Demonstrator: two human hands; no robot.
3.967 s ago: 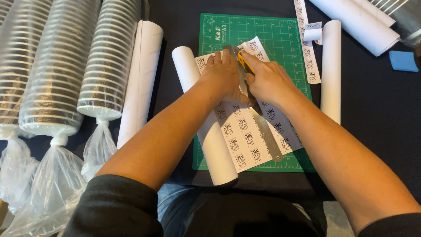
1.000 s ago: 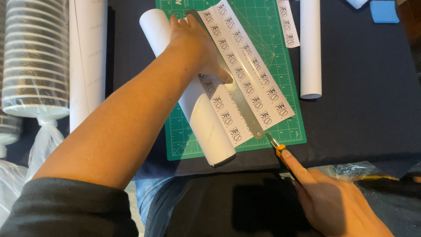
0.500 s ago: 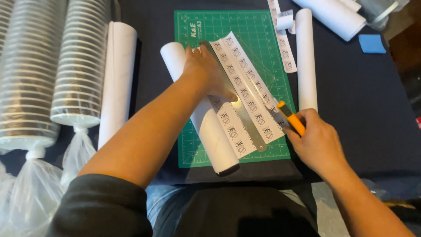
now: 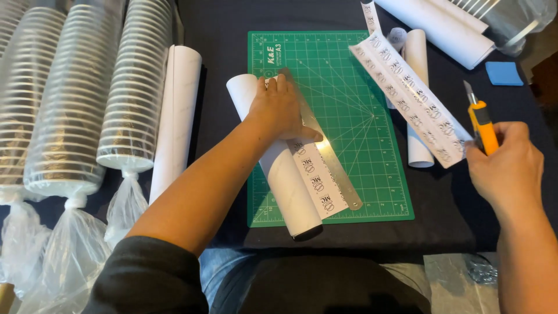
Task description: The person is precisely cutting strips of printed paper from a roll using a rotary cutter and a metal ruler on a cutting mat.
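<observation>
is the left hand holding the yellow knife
No, the yellow utility knife is gripped in the right hand, while the left hand presses down on the metal ruler over the green cutting mat.

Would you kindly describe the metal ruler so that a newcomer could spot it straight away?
Find the green cutting mat on the dark table. The left hand presses down there, and from under it the metal ruler runs diagonally toward the mat's near edge. It is the only shiny silver strip, lying beside a printed paper strip on a white roll.

Cup stacks [image 4: 75, 104] cut off at top and left, upper-right bag [image 4: 517, 17] cropped, strip print illegible
</observation>
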